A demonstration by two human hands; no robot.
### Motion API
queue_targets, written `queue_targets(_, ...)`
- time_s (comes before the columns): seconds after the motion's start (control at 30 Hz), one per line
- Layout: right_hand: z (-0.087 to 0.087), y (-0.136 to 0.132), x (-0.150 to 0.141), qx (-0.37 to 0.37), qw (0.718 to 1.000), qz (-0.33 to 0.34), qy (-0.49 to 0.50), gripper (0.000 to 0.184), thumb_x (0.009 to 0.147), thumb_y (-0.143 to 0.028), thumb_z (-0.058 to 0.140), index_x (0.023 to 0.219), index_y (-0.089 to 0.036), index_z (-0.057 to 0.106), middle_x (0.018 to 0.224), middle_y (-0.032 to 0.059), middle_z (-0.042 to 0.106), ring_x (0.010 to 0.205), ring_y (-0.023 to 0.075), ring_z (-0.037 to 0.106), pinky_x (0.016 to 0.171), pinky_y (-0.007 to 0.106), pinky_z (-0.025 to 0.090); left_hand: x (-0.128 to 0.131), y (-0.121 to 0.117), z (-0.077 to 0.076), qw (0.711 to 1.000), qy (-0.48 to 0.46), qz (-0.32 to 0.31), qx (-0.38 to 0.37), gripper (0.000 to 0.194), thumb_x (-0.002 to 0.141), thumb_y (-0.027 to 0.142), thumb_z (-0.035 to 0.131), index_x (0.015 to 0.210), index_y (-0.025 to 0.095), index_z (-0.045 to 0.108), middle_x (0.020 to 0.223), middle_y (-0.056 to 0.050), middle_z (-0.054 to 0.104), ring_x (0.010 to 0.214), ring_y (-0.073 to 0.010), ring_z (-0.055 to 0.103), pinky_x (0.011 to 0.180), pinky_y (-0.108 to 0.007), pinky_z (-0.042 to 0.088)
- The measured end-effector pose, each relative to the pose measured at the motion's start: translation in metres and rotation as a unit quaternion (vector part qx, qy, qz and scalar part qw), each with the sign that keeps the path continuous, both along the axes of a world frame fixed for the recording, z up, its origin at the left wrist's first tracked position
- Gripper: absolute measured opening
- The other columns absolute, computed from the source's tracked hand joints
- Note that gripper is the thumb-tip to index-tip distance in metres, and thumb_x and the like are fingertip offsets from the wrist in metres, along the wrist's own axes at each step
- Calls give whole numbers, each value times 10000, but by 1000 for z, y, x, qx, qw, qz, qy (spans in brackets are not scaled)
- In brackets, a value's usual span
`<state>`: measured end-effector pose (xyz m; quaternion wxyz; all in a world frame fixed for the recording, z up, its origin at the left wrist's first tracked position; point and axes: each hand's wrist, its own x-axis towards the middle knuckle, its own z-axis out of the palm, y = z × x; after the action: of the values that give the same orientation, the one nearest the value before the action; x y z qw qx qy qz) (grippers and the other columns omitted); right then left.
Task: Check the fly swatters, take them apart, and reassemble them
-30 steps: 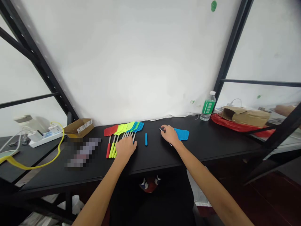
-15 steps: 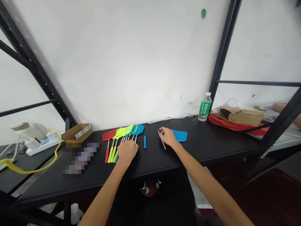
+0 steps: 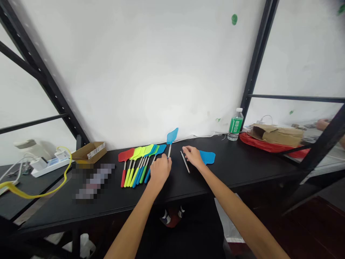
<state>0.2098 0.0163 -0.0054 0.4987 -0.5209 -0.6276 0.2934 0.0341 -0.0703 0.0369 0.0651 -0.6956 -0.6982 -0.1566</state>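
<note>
An open cardboard box (image 3: 95, 159) is sitting on the worktop (image 3: 194, 187) to the left of the row of fly swatters (image 3: 140, 175); what it is holding inside cannot be made out. Well to the right of the row, a capped bottle (image 3: 235, 126) is standing upright, and beyond it a carton (image 3: 283, 135) is resting on red plastic (image 3: 272, 147), its contents hidden. Just right of the row, the left hand (image 3: 161, 168) is gripping a blue swatter (image 3: 172, 136) in closed fingers, its head pointing up. Farther right, the right hand (image 3: 192, 155) is curving its fingers, partly open, beside a metal rod (image 3: 185, 162); contact is impossible to tell. A blue swatter head (image 3: 208, 157) is lying just past that hand.
</note>
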Motion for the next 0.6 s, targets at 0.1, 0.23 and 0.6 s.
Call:
queue_targets(0.1,4,3,-4,-95,964,88,234,429,922,-558,522,965,-160,678,886,94,716,671,160,648,614,273,514,32,-3,1,998,-47,-28,-2,360,1011,367,303,1215,144,499,961,-173,708,923,-329,699,774,-391,487)
queue_targets(0.23,10,1,-6,-96,878,153,444,396,900,-572,583,864,-179,620,679,26,639,628,142,619,599,258,516,70,-3,-8,986,-147,-69,-43,301,1004,303,306,1191,141,476,1010,-192,700,955,-341,689,770,-393,479)
queue_targets(0.6,50,12,25,-80,770,97,626,373,1049,-325,340,693,-212,358,469,-114,171,360,55,156,330,125,218,96,-12,-27,679,-687,-123,-227,247,948,467,435,950,221,414,625,69,431,399,-59,296,431,-190,234)
